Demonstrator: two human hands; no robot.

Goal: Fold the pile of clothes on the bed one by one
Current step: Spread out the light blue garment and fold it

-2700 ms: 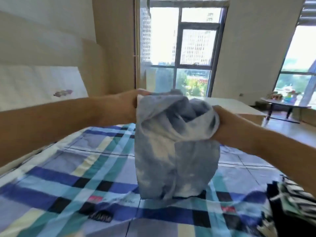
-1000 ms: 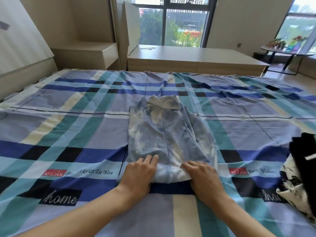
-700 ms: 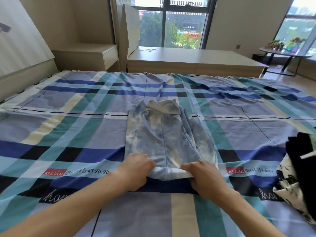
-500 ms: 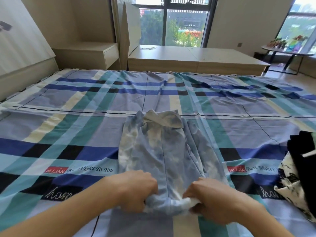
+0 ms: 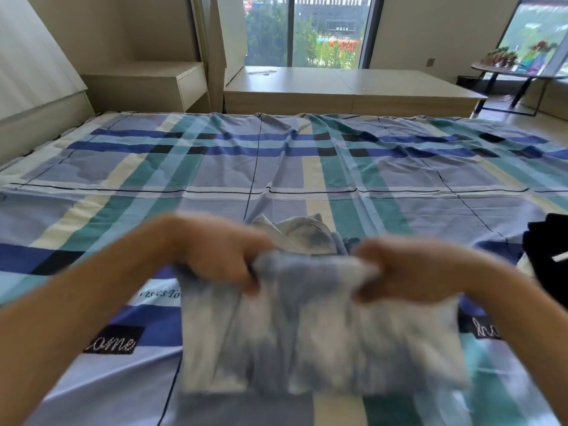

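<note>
A pale blue tie-dye shirt (image 5: 319,336) lies narrow and lengthwise on the checked bedspread (image 5: 215,173). My left hand (image 5: 215,256) and my right hand (image 5: 408,269) each grip its near hem and hold that edge raised above the bed. The lifted cloth hangs toward me and hides the shirt's middle. Its collar end (image 5: 301,232) shows just beyond my knuckles. Hands and cloth are blurred by motion.
A pile of dark and patterned clothes (image 5: 547,250) sits at the bed's right edge. Beyond the bed stand a low wooden platform (image 5: 347,87), a bedside cabinet (image 5: 153,84) and a small round table (image 5: 519,72) by the window.
The shirt went from hanging in the air to lying flat on the bed. My hands then closed on its near hem and lifted it up and forward toward the collar.
</note>
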